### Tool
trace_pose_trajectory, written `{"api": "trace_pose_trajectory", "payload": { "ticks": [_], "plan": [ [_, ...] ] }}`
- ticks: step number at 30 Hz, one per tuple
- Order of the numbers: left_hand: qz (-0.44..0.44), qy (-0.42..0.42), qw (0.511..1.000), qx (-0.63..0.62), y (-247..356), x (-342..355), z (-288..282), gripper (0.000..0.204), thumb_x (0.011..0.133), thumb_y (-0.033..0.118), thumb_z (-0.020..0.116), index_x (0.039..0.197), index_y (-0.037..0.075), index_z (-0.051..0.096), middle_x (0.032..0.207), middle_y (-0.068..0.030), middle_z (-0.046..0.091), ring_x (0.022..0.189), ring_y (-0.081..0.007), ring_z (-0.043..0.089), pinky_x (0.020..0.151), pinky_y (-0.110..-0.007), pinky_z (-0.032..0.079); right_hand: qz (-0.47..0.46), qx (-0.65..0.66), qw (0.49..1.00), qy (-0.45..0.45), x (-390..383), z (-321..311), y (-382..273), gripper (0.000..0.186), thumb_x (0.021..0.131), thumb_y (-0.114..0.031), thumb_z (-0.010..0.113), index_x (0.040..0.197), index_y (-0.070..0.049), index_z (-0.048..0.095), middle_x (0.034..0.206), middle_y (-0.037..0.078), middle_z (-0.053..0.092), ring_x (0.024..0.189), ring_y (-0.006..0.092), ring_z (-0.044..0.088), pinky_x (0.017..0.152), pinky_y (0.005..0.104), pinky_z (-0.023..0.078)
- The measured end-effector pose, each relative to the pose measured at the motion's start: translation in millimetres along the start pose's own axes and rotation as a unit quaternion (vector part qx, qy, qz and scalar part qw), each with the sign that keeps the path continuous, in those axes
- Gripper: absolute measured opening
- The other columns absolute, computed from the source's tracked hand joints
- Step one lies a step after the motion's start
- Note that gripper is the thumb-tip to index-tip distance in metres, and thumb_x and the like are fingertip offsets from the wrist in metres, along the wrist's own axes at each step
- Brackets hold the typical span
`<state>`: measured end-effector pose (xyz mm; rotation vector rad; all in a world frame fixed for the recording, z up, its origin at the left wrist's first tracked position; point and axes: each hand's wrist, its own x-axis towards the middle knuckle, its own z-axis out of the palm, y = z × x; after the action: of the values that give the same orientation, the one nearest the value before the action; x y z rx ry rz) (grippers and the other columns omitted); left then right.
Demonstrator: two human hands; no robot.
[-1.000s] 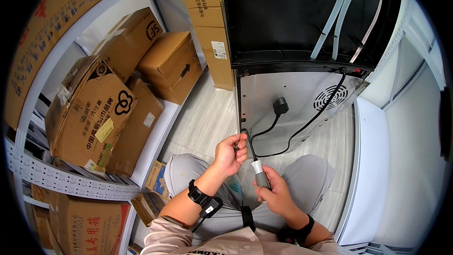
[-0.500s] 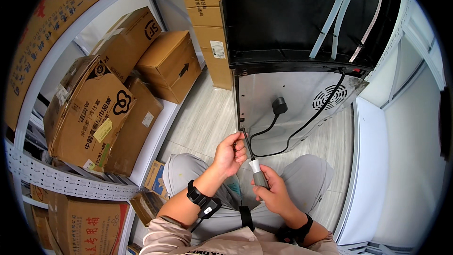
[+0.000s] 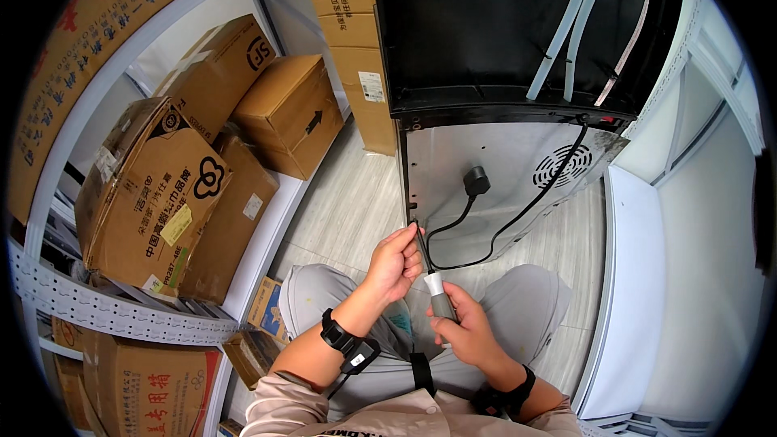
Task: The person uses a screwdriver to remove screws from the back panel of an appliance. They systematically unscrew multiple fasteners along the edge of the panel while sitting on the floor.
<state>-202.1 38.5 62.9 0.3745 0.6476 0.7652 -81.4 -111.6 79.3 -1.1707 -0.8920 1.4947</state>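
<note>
My right hand (image 3: pixel 468 325) is wrapped round the grey and white handle of a screwdriver (image 3: pixel 439 298). My left hand (image 3: pixel 396 263) is closed, its thumb and finger pinching near the front of the thin dark shaft. The tip points at the lower left corner of a grey metal back panel (image 3: pixel 510 154) on a black appliance (image 3: pixel 518 32); whether it sits in a screw is too small to tell. A black power cord (image 3: pixel 495 244) with a black plug (image 3: pixel 476 181) hangs in front of the panel, just beyond my hands.
Metal shelving (image 3: pixel 121 307) with several cardboard boxes (image 3: pixel 283 117) stands on the left. A tall carton (image 3: pixel 356 73) is beside the appliance. Two pale tubes (image 3: pixel 566 40) run down the appliance's back. White panelling (image 3: pixel 635 275) borders the right. My knees are on either side of my hands.
The appliance and its panel appear slightly further left in the picture. Both hands keep their hold on the screwdriver, which has barely shifted.
</note>
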Motion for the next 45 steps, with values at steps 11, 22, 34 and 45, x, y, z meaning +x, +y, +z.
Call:
{"api": "trace_pose_trajectory", "payload": {
  "ticks": [11, 22, 34, 45],
  "plan": [
    [0.012, 0.017, 0.997, 0.069, -3.0, 1.4, 0.6, 0.024, 0.095, 0.028, 0.059, 0.085, 0.007, 0.054, 0.055, 0.0073, 0.031, 0.043, -0.0048, 0.023, 0.04, -0.022, 0.02, -0.007, -0.029, 0.999, -0.011, 1.4, 1.9, -3.4, 0.061, 0.084, -0.007, 0.063, 0.138, 0.002, 0.036, 0.102, 0.007, 0.058, 0.078, 0.0122, 0.059, 0.068, 0.0271, 0.05],
    [0.038, 0.024, 0.992, 0.118, -5.3, -7.8, 8.8, 0.029, 0.097, 0.032, 0.054, 0.089, 0.005, 0.057, 0.056, 0.0056, 0.043, 0.043, -0.0042, 0.029, 0.04, -0.022, 0.021, 0.028, 0.061, 0.997, -0.045, -2.0, -0.8, -11.6, 0.058, 0.088, -0.015, 0.061, 0.139, -0.002, 0.038, 0.105, 0.006, 0.061, 0.077, 0.0089, 0.055, 0.062, 0.0226, 0.043],
    [0.066, 0.007, 0.991, 0.12, -6.7, -6.6, 3.9, 0.031, 0.1, 0.03, 0.048, 0.088, 0.004, 0.059, 0.052, 0.0085, 0.032, 0.042, -0.0048, 0.022, 0.04, -0.022, 0.02, 0.142, 0.186, 0.951, -0.201, 9.9, -20.3, 9.8, 0.043, 0.093, -0.018, 0.058, 0.132, -0.005, 0.045, 0.104, 0.007, 0.063, 0.074, 0.005, 0.052, 0.057, 0.0201, 0.039],
    [0.062, 0.043, 0.976, 0.206, -13.3, -3.6, -0.7, 0.036, 0.096, 0.038, 0.055, 0.078, 0.008, 0.059, 0.053, 0.0048, 0.046, 0.042, -0.0045, 0.035, 0.041, -0.021, 0.026, 0.045, 0.131, 0.983, -0.124, 8.4, -2.1, 20.5, 0.049, 0.092, -0.015, 0.06, 0.135, -0.002, 0.041, 0.11, 0.005, 0.058, 0.092, 0.012, 0.058, 0.081, 0.0253, 0.046]
  ]
}}
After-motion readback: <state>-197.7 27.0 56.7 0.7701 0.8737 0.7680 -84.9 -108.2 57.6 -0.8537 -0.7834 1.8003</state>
